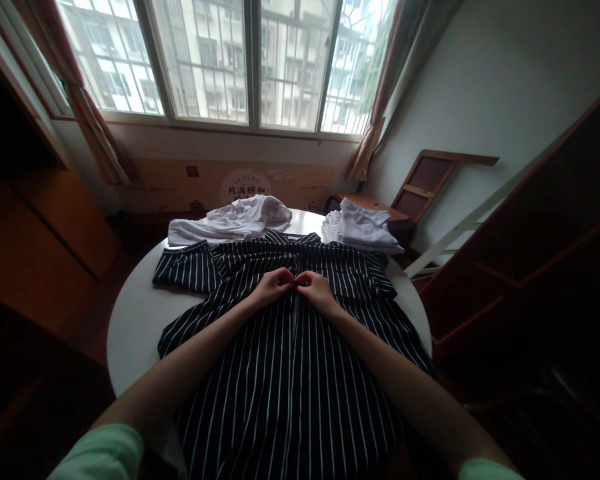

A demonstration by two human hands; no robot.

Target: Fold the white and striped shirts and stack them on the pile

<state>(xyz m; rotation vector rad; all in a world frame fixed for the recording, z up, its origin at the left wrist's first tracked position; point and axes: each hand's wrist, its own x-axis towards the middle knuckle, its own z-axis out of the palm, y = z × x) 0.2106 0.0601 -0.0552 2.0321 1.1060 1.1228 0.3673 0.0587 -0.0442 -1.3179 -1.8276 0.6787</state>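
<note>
A black shirt with white stripes [260, 393] lies spread over the round white table [135, 320], its collar at the far side and its lower part hanging toward me. My left hand [275, 285] and my right hand [313, 288] meet at the middle of its front opening, below the collar. Both hands pinch the shirt's front edges, fingertips nearly touching. Any button between them is too small to make out. The shirt's left-hand sleeve is folded out on the table.
Crumpled white cloth [235, 220] lies at the table's far left, and a folded white cloth pile [360, 227] at the far right. Beyond stand a wooden chair [423, 183] and a barred window [250, 67]. A dark red wooden panel [525, 253] rises at right.
</note>
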